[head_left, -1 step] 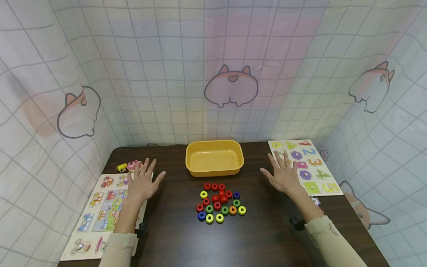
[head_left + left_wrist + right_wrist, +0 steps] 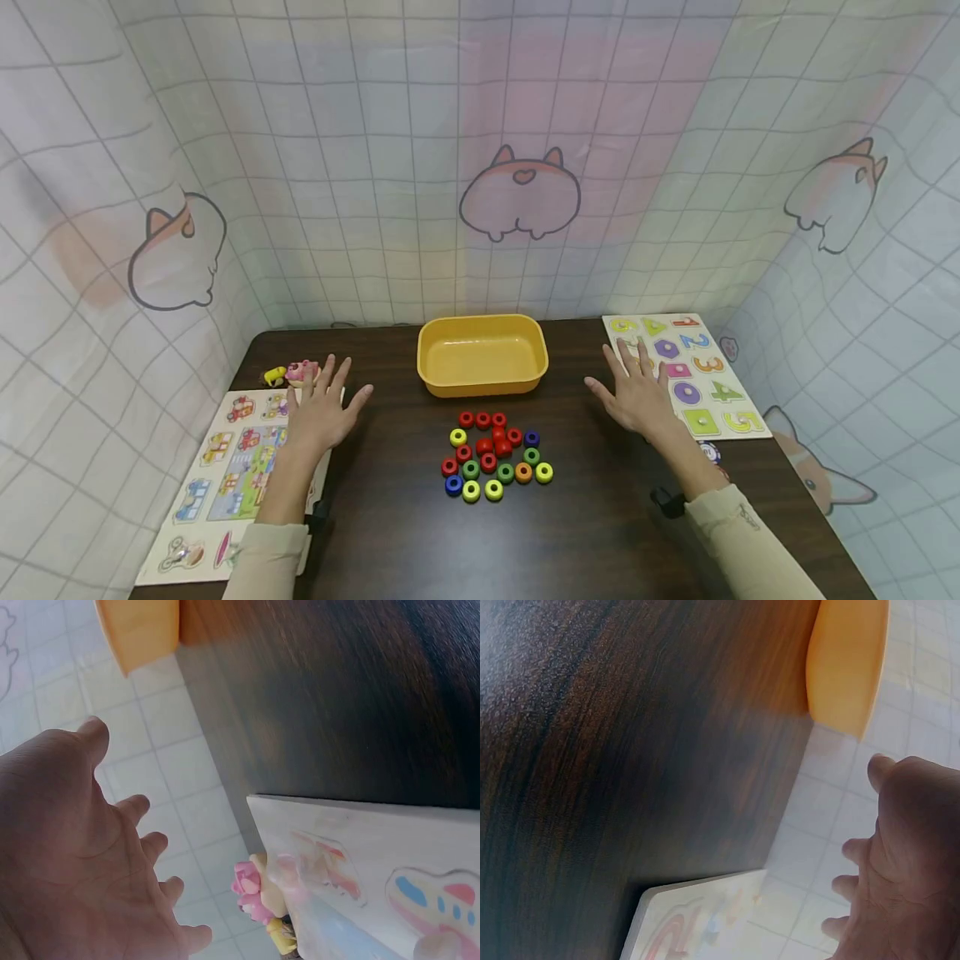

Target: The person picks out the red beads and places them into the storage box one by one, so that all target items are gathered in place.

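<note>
My left hand point(image 2: 321, 417) is held with fingers spread above the picture puzzle board point(image 2: 191, 450) on the left, holding nothing; its palm shows in the left wrist view. Fingers fanned out, my right hand point(image 2: 639, 396) is over the edge of the number and shape puzzle board point(image 2: 705, 400) and grips nothing. Between the hands lies a loose cluster of ring-shaped beads in red, yellow, green, blue and orange, among them an orange bead point(image 2: 523, 473) and a blue bead point(image 2: 453, 485). Behind them stands a yellow plastic tray point(image 2: 480, 390) with nothing in it.
A pink figurine point(image 2: 302, 372) and a small yellow toy point(image 2: 274, 376) sit at the back left, close to the left hand. Poker chips point(image 2: 709, 452) lie partly hidden by the right forearm. Patterned curtain point(image 2: 420, 167) encloses the dark wooden table point(image 2: 390, 533) at the back and sides.
</note>
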Demonstrator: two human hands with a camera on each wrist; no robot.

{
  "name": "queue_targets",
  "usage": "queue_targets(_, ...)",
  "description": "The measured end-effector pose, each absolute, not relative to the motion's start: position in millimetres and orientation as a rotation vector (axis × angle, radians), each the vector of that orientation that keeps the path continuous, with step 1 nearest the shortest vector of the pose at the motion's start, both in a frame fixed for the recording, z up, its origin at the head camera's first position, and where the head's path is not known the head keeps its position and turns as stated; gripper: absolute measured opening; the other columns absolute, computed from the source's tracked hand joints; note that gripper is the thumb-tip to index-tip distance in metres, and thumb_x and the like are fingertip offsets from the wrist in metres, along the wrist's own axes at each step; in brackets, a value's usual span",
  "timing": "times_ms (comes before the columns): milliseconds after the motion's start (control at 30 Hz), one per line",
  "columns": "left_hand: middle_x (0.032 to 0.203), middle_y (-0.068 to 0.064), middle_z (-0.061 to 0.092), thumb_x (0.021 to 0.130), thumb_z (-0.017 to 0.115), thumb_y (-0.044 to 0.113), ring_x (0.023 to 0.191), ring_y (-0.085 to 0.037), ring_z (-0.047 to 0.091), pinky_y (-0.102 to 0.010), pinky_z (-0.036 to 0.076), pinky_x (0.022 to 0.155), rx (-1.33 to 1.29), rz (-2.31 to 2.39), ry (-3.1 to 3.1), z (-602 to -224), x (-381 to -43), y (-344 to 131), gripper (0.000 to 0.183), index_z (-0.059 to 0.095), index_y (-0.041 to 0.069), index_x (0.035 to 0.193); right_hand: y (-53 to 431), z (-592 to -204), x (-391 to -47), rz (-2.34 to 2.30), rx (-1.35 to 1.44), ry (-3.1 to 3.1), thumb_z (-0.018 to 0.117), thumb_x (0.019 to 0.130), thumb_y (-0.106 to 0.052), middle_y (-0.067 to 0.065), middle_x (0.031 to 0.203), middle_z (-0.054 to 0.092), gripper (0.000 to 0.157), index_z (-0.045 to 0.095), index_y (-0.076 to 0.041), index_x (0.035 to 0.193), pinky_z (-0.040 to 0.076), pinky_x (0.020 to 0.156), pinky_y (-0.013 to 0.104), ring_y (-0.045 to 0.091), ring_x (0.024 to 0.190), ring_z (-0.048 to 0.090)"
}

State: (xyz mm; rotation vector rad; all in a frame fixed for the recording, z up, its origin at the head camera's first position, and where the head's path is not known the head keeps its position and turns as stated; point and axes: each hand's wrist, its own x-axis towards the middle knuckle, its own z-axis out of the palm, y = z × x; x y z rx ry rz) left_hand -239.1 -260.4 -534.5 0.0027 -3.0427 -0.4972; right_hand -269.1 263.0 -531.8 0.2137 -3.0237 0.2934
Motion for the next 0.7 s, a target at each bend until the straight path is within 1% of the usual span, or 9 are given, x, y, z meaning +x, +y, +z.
queue_targets(300,0.164,-0.012,0.007,0.096,0.033,0.066,0.148,-0.039,-0.006,-0.072,-0.004,0.111,-0.005,-0.513,-3.028,-532,-241,-251,0.079,0.016,0.021,0.158,263,-529,-264,0.327,0.214,-3.009,0.036,0.094,-0.068,0.011,0.164,0.007,0.083,0.014,-0.019,0.158,-0.001,0.11,0.074,0.038,0.149,-0.006)
queue_targets(500,0.164,-0.012,0.008,0.096,0.032,0.066,0.149,-0.039,-0.006,-0.072,-0.003,0.111,-0.036,-0.562,-3.016,-529,-246,-242,0.078,0.013,0.022,0.158,256,-521,-263,0.374,0.225,-2.982,0.036,0.094,-0.068,0.011,0.164,0.008,0.083,0.016,-0.019,0.158,0.001,0.111,0.073,0.037,0.149,-0.006)
queue_targets(700,0.163,-0.015,0.012,0.098,0.035,0.062,0.148,-0.041,0.002,-0.073,0.005,0.111,-0.054,-0.671,-2.98,-531,-249,-231,0.077,0.015,0.018,0.158,242,-516,-254,0.472,0.251,-2.977,0.038,0.095,-0.066,0.01,0.164,0.007,0.081,0.018,-0.018,0.157,0.003,0.112,0.071,0.037,0.149,-0.004)
